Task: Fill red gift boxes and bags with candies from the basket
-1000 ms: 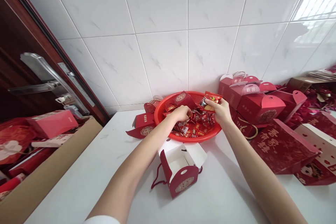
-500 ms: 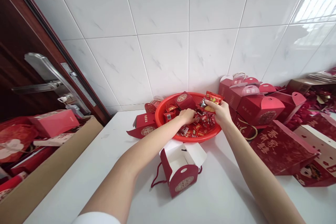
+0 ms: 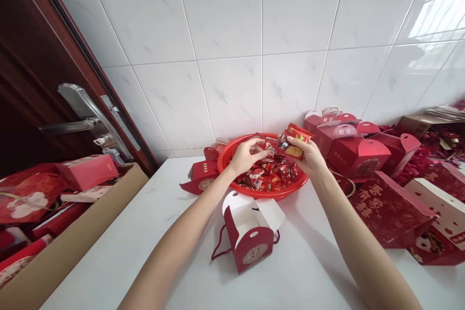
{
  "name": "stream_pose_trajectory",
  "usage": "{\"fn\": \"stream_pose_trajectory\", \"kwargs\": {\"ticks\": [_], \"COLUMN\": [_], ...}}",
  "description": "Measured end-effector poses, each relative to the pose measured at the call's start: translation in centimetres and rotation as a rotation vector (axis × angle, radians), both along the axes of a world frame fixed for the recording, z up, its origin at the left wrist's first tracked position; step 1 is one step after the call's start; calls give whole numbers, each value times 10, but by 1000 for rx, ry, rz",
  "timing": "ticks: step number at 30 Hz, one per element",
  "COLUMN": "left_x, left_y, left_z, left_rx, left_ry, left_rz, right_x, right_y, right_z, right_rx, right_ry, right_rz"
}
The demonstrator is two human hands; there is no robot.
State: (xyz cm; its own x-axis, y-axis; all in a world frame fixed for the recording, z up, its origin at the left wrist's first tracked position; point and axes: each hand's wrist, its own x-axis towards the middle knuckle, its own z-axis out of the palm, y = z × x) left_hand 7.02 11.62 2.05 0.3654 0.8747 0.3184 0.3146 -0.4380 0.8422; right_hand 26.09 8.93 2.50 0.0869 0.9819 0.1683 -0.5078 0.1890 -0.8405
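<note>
My right hand point(image 3: 311, 156) is closed around a few wrapped snacks above the right side of a red plastic basket point(image 3: 232, 185). Among them are a red snack packet point(image 3: 295, 151) with a biscuit pictured on it and a small dark, shiny wrapped sweet point(image 3: 282, 143). Over the basket's left side, my left hand point(image 3: 247, 156) has its fingers curved and its thumb apart, with nothing clearly held. Many red-wrapped sweets point(image 3: 274, 174) lie in the basket. In front of it stands an open dark red gift box point(image 3: 254, 248) with a white inside and cord handles.
Folded red gift boxes point(image 3: 358, 152) crowd the right of the white table point(image 3: 145, 247), beside larger red boxes point(image 3: 390, 208). Another red box point(image 3: 201, 174) lies left of the basket. A carton point(image 3: 90, 232) of red items is at far left, near a door handle point(image 3: 80, 123).
My left hand has lifted out of the sweets and moved up and left, its fingers parting. The right hand still holds its snacks, now turned slightly inward. The view has shifted a little.
</note>
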Motion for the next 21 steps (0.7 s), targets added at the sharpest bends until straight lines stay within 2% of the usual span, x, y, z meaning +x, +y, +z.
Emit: {"fn": "stream_pose_trajectory", "kwargs": {"ticks": [2,8,10,12,15,18,21], "left_x": [-10,-37,-47,-58,-73,-84,-89], "left_y": [-21,-85,-102,-116,-131,-138,-140], "left_z": [1,11,18,25,33,37,37], "left_rx": [-1,35,38,17,-61,-149,-227], "left_ry": [-49,36,172,409,705,778,811], "left_rz": [-8,-28,-25,-23,-46,-102,-135], "right_x": [-6,-24,-26,-28,-35,-44,-52], "right_y": [-14,-56,-68,-79,-91,-95,-92], "right_z": [10,28,32,37,40,35,24], "right_rx": [45,164,201,252,328,325,277], "right_ry": [-91,-272,-342,-441,-633,-794,-844], "right_rz": [89,251,273,271,260,296,412]}}
